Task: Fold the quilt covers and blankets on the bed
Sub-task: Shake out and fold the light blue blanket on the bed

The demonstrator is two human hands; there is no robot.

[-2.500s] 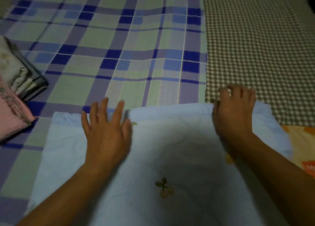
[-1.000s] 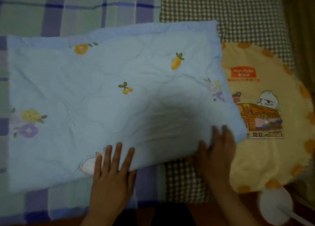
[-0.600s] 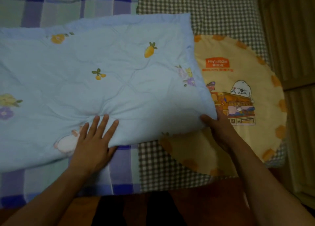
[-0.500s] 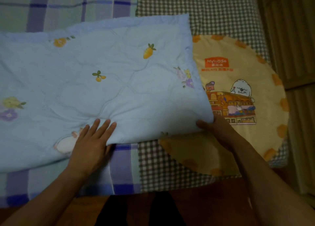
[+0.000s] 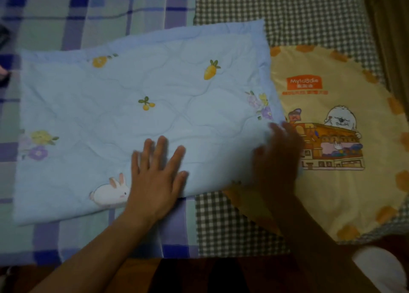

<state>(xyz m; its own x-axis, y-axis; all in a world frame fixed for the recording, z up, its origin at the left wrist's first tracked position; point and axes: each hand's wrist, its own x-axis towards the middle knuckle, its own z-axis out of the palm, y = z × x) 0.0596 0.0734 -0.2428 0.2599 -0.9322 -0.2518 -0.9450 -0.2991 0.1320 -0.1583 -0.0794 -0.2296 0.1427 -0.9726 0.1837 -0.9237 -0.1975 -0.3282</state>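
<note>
I see the blue quilt [image 5: 141,120] lying folded into a broad rectangle on the bed, its long side running left to right. It is soft and padded, with wavy stitched lines across it and a slightly darker blue border along the far and right edges. Small prints dot it: a carrot, cherries, flowers, and a white rabbit at the near edge.

My left hand [image 5: 155,182] lies flat on the quilt's near edge, just right of the rabbit, fingers straight and spread, gripping nothing. My right hand [image 5: 276,157] is at the quilt's near right corner, blurred and in shadow; the fingers look loosely extended over the fabric, but I cannot tell whether they pinch the corner.

Under the quilt's left part is a plaid sheet [image 5: 66,16] of blue, purple and pale green squares. To the right lies a finer checked cloth [image 5: 287,12] in brown and white. On that cloth, touching the quilt's right edge, sits a round yellow mat [image 5: 332,195] with orange scallops on its rim and a cartoon picture.
</note>
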